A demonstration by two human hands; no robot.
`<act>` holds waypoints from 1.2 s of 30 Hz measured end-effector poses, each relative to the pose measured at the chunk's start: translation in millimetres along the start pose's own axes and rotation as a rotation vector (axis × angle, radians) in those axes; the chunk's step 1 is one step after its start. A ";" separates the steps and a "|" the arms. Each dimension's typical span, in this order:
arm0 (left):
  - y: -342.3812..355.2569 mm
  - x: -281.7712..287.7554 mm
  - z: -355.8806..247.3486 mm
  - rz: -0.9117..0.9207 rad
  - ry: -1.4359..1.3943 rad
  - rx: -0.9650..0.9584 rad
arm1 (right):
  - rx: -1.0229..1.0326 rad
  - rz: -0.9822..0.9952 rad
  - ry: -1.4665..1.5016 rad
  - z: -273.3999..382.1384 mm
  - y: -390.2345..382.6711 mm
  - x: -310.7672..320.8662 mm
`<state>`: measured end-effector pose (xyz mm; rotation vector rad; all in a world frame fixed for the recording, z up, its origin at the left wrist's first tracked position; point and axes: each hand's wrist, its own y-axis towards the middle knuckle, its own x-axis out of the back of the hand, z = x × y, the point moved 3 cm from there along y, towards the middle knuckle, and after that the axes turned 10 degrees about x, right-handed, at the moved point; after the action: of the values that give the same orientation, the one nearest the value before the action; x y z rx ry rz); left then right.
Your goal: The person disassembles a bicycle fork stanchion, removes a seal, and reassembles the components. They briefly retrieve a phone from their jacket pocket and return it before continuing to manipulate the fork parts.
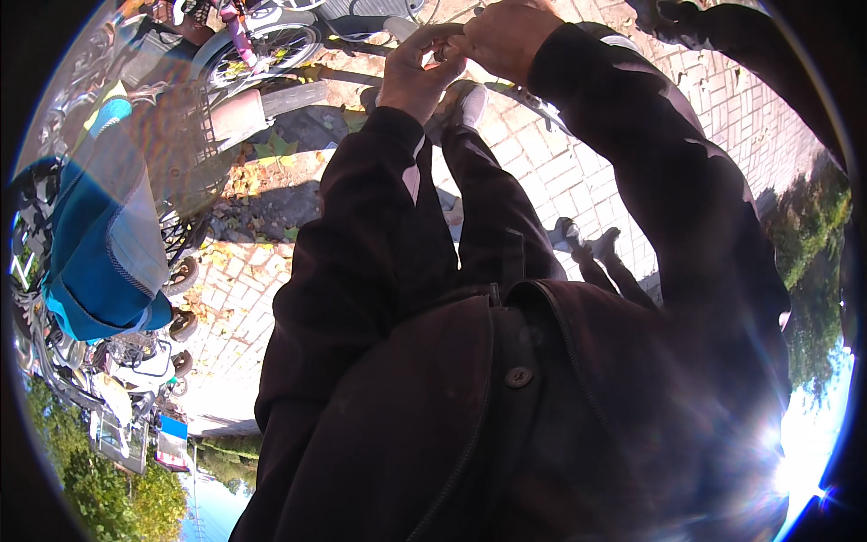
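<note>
Both hands are close together at the top edge of the view, arms stretched out in dark sleeves. My left hand [420, 74] is closed, its thumb and forefinger curled to a pinch beside the other hand. A small dark bit shows between those fingers, too small to name. My right hand [513, 41] is closed too, back of the hand up, with its fingertips touching or nearly touching the left's. What it grips is hidden behind its fingers and the picture's edge. Below the hands is a light shoe [470, 104] on the paving.
A bicycle wheel [275, 50] by a pink frame part [239, 38] stands beyond my left hand. A blue and grey cover [108, 253] hangs over a vehicle at the left, near small wheels [183, 325]. Fallen leaves [275, 147] lie on the brick paving [533, 172]. Another person's dark legs [603, 257] show.
</note>
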<state>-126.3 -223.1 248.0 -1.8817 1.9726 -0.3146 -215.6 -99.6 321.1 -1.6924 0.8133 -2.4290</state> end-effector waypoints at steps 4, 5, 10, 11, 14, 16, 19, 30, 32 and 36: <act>-0.3 -1.0 0.6 -0.009 -0.029 0.016 | -0.147 0.106 0.089 -6.0 3.2 -2.0; -0.6 -1.4 1.3 -0.026 -0.048 -0.010 | -0.139 0.032 0.061 -4.6 3.4 -2.7; 1.3 -3.1 5.0 -0.049 -0.060 -0.071 | -0.127 -0.325 0.135 -7.9 -1.5 -2.3; 2.4 -3.3 5.4 -0.047 -0.045 -0.045 | -0.077 -0.326 0.156 -8.9 -4.5 -1.0; 1.8 -2.2 3.2 -0.051 -0.035 -0.032 | 0.073 -0.082 0.049 -5.9 -3.9 -2.1; 0.6 -2.7 1.5 -0.023 -0.025 -0.022 | 0.034 -0.087 0.028 -4.5 -1.4 -0.1; 1.1 -3.1 0.6 0.002 -0.066 -0.003 | -0.076 -0.058 0.037 -2.9 4.5 -2.0; 4.6 -1.8 -6.0 -0.146 0.327 -0.261 | -0.078 0.011 0.030 -4.9 2.9 -3.9; 7.6 -1.8 -4.0 -0.053 0.319 -0.193 | -0.167 0.007 0.041 -7.5 4.4 -8.4; 6.9 -4.3 4.8 -0.022 -0.006 -0.060 | -0.060 -0.573 0.109 -2.4 -0.6 -6.6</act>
<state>-130.4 -217.8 241.2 -1.9400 1.9798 -0.2581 -215.0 -95.9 315.1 -2.0607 0.4530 -2.8980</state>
